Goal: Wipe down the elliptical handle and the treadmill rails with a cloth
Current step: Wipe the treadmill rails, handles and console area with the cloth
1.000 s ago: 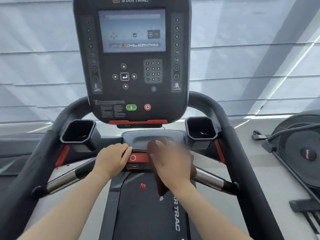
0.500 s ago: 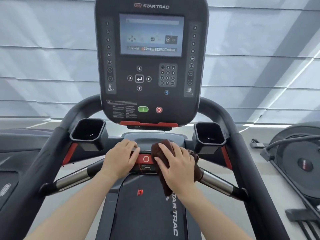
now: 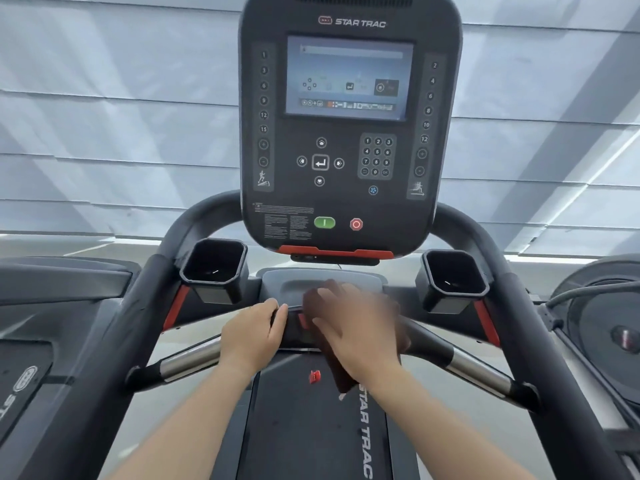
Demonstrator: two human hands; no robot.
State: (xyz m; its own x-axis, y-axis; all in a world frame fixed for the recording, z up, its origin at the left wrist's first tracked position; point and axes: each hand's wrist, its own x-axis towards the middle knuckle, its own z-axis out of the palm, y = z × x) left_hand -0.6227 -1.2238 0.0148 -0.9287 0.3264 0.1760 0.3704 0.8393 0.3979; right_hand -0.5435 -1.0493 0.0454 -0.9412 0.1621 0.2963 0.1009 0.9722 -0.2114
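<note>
I stand on a black Star Trac treadmill. My right hand (image 3: 356, 327), blurred by motion, presses a dark brown cloth (image 3: 341, 379) onto the middle of the front crossbar (image 3: 296, 332), covering most of the red stop button there; a strip of cloth hangs below the bar. My left hand (image 3: 254, 336) grips the crossbar just left of centre. The crossbar's silver grip sections (image 3: 478, 374) slope down to the black side rails, the left rail (image 3: 104, 341) and the right rail (image 3: 540, 341).
The console (image 3: 346, 133) with screen and keypad rises straight ahead, with a cup holder (image 3: 214, 268) on each side. A red safety clip (image 3: 314, 376) dangles over the belt (image 3: 298, 427). An elliptical's flywheel housing (image 3: 609, 327) stands at right; another treadmill (image 3: 41, 306) at left.
My right hand with the cloth has slid along the centre of the crossbar and is blurred again. The camera view has shifted, so the console sits further right. My left hand keeps its grip.
</note>
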